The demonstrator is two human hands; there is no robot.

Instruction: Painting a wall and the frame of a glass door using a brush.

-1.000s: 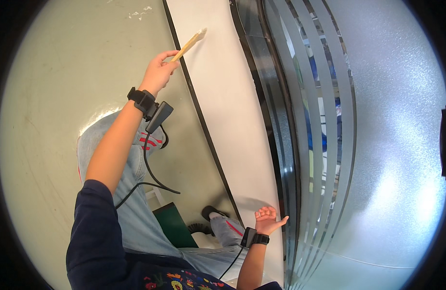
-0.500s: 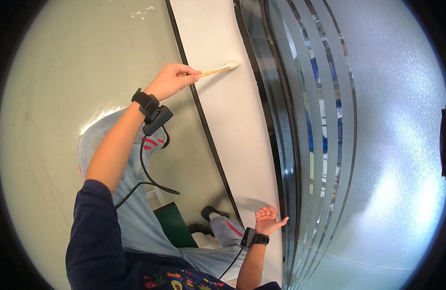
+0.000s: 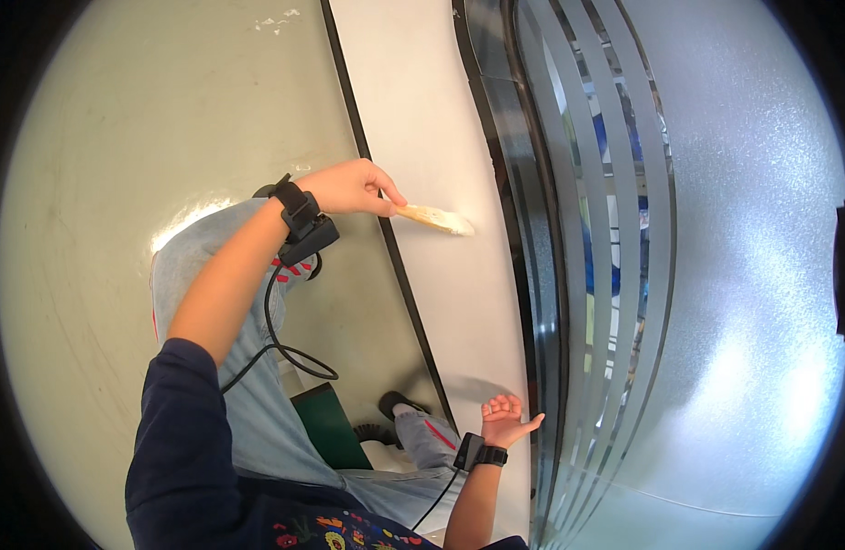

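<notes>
My left hand (image 3: 354, 188) is closed in a pinch round the handle end of a light wooden brush (image 3: 432, 218) with pale bristles. The bristle end points right and appears to lie against the long white panel (image 3: 413, 110). Lower down, my right hand (image 3: 503, 422) is over the near end of that panel, palm up. Its thumb sticks out to the right, and its fingers are loosely bent with nothing in them. Both wrists wear black straps with small boxes and cables.
A dark frame strip (image 3: 519, 247) edges the panel on the right, beside frosted glass (image 3: 734, 275) with curved clear stripes. Pale green floor (image 3: 120, 137) spreads on the left. A dark green box (image 3: 331, 426) stands by my legs.
My left hand has moved the brush down the panel, toward me, and its bristle end now tilts downward to the right. My right hand has hardly moved.
</notes>
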